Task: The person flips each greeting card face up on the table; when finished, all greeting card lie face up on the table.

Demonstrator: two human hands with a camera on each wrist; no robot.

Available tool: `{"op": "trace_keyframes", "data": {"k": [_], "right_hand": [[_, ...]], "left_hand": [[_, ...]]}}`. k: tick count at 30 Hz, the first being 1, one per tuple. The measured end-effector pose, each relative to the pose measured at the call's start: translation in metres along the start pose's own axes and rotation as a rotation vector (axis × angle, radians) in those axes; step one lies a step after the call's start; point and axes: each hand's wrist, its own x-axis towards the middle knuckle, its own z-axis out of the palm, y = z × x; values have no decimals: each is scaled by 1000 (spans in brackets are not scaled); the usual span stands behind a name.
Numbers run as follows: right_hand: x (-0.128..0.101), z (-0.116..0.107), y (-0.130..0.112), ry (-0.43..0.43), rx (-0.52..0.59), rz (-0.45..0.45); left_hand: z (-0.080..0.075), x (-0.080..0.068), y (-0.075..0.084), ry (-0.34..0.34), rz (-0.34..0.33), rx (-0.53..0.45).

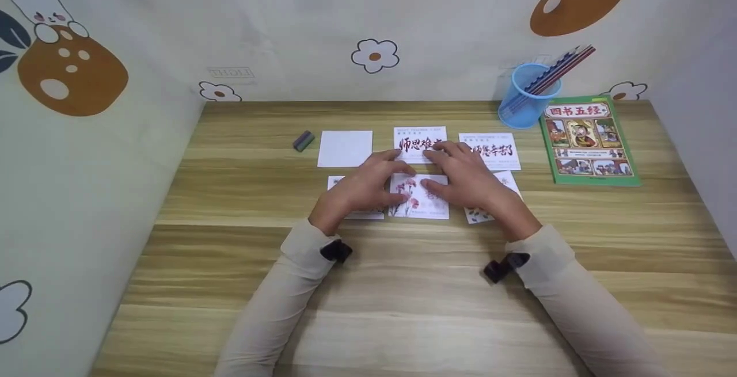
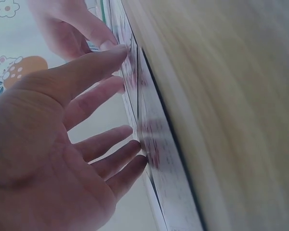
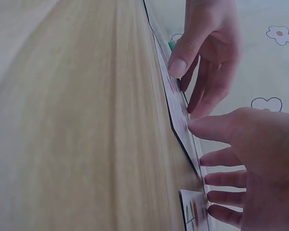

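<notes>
Small printed cards lie in two rows on the wooden table. In the head view, a card with pink flowers (image 1: 430, 207) sits in the middle of the near row. My left hand (image 1: 365, 186) reaches over it from the left, thumb at its left part and fingers spread toward the far row. From the other side comes my right hand (image 1: 467, 176), its thumb on the same card's upper edge and its fingertips at the calligraphy card (image 1: 407, 145) behind. Both hands have extended fingers and grip nothing. They partly cover the near left card (image 1: 368, 215) and the slanted near right card (image 1: 478, 216).
A plain white card (image 1: 345, 148) and another calligraphy card (image 1: 502, 161) flank the far row's middle card. Left of them lies a dark eraser-like block (image 1: 303, 141). At the back right stand a blue cup (image 1: 521, 113) of pencils and a green-bordered book (image 1: 590, 181).
</notes>
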Motion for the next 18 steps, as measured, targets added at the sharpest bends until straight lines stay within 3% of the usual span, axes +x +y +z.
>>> {"op": "trace_keyframes", "data": {"k": [8, 18], "right_hand": [[3, 8, -5, 71, 71, -65], [18, 22, -41, 123, 133, -202]], "left_hand": [[-8, -5, -8, 48, -30, 7], [-19, -28, -37, 244, -109, -8]]}}
